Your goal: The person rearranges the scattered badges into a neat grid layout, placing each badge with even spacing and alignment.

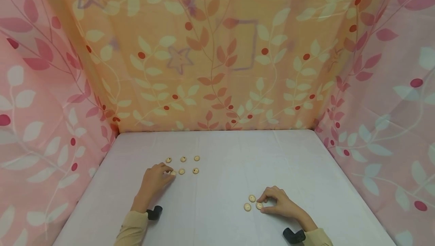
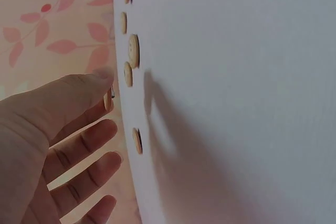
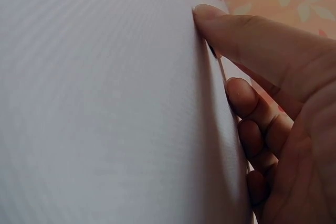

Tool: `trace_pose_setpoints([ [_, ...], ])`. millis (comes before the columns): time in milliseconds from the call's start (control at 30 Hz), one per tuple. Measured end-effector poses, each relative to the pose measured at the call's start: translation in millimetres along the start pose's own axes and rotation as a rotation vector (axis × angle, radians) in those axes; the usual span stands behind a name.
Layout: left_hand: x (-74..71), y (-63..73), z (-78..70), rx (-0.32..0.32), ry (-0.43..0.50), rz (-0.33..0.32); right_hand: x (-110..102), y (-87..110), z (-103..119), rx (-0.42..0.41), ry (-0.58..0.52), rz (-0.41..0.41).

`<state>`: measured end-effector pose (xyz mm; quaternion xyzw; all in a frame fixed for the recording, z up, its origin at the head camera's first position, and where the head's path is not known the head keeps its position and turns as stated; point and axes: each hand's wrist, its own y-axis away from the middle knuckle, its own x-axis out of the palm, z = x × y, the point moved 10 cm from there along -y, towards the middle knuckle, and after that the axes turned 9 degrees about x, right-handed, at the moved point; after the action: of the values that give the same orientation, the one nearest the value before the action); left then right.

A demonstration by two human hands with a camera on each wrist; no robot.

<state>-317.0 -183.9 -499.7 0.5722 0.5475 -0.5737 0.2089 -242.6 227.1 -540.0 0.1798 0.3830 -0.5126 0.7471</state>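
Note:
My left hand (image 1: pixel 155 180) pinches a round wooden button (image 1: pixel 173 173) between thumb and index finger. In the left wrist view that button (image 2: pixel 107 99) shows edge-on at the thumb tip, the other fingers spread. Beside it lies another button (image 1: pixel 181 171), with a further one (image 1: pixel 195 170) to its right and a row of three behind, its middle button (image 1: pixel 183 159) among them. To the right, my right hand (image 1: pixel 280 203) has thumb and index finger on a button (image 1: pixel 259 205); its thumb (image 3: pixel 231 30) mostly hides it in the right wrist view. Two buttons lie close by, one behind (image 1: pixel 252 198) and one left (image 1: pixel 247 207).
All the buttons lie on a white-covered table (image 1: pixel 217 185). A yellow leaf-patterned cloth (image 1: pixel 210 87) hangs along the back edge, and pink cloths stand at the left (image 1: pixel 40 125) and right (image 1: pixel 384 125). Each wrist wears a black camera mount.

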Motion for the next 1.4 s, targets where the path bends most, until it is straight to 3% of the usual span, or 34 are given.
trace_pose_setpoints([
  [300,-1.9,1.1,14.9,-0.031,-0.001,-0.012,-0.4,-0.4,-0.8,0.023,-0.001,0.006],
  [633,3.7,2.0,30.6,-0.095,0.010,0.049,0.4,-0.5,0.4,0.005,0.002,0.002],
  [833,7.0,-0.5,37.3,-0.099,0.013,0.057,0.4,-1.1,0.2,-0.003,0.005,-0.004],
  [1400,4.0,1.3,39.3,-0.116,0.021,0.072,0.8,-1.0,-0.1,-0.003,0.007,-0.004],
])
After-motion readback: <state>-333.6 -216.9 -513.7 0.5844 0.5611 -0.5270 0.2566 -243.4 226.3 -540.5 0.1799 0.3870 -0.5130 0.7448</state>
